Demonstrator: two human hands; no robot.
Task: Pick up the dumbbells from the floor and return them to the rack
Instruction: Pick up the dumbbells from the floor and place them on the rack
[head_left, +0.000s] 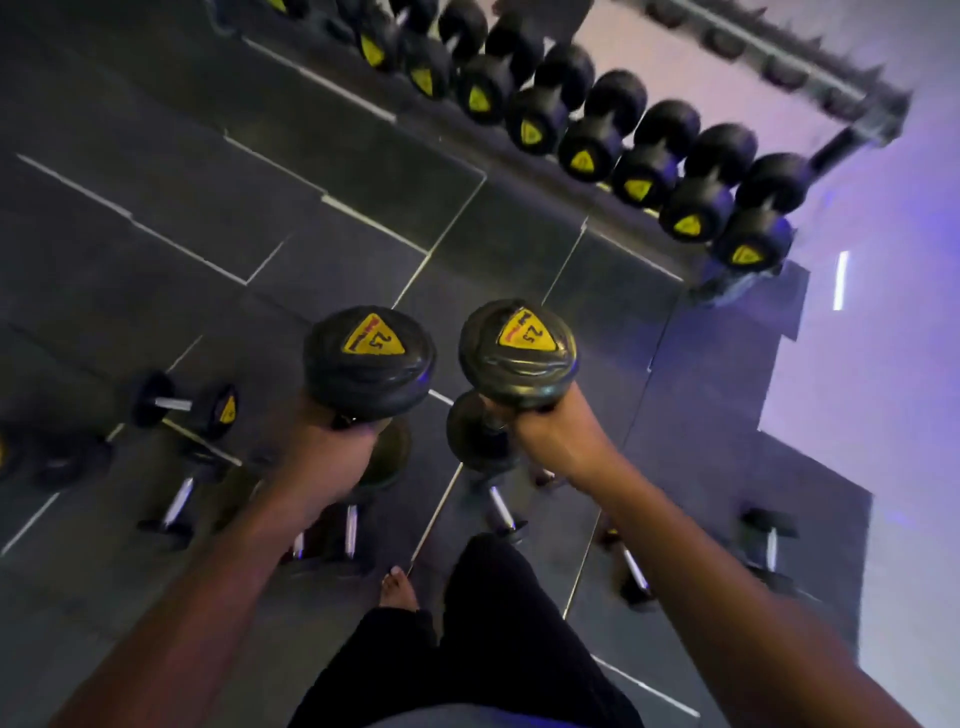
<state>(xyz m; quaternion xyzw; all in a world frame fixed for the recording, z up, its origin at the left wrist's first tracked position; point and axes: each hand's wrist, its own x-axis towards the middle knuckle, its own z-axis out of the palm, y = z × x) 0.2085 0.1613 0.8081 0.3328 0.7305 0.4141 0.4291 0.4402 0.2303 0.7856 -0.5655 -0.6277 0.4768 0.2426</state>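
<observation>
Dumbbells marked 2.5 stand upright, long axes vertical, one gripped by my left hand (332, 441) and one by my right hand (545, 431), with the rack (862, 124) ahead and to the right, nearer the right hand, across dark floor (260, 218) tiles still strewn with dumbbells.

Two black dumbbells marked 2.5 (370, 358) (518, 351) held upright above floor dumbbells (184, 404), near the filled rack (597, 124)
</observation>
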